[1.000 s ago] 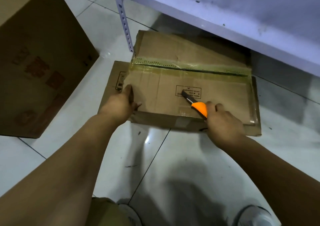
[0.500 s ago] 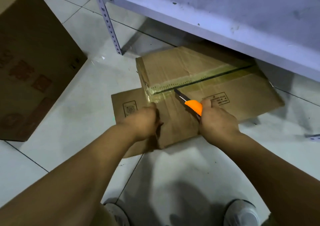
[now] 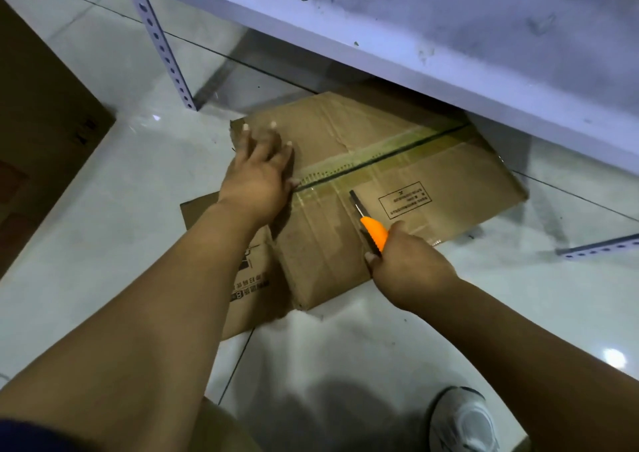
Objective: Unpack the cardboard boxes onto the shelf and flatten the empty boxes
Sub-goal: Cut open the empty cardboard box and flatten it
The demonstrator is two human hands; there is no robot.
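Observation:
A flattened cardboard box (image 3: 397, 161) lies on the tiled floor, its far end tucked under the white shelf board (image 3: 449, 47). A taped seam runs across it. My left hand (image 3: 257, 171) presses flat on the box's left part, fingers spread. My right hand (image 3: 406, 265) grips an orange utility knife (image 3: 371, 230) with its blade out, lying against the near panel of the box. A second flat cardboard piece (image 3: 249, 278) with printed characters lies under the box, near my left forearm.
A large brown box (image 3: 38, 147) stands at the left. The shelf's perforated metal post (image 3: 162, 40) stands on the floor left of the flat box. A loose perforated metal strip (image 3: 601, 249) lies at the right. My shoe (image 3: 463, 420) shows at the bottom.
The box has turned counterclockwise and lies more skewed. My left hand let go of the near edge and moved up onto the box's top, fingers spread. The knife hand shifted slightly right.

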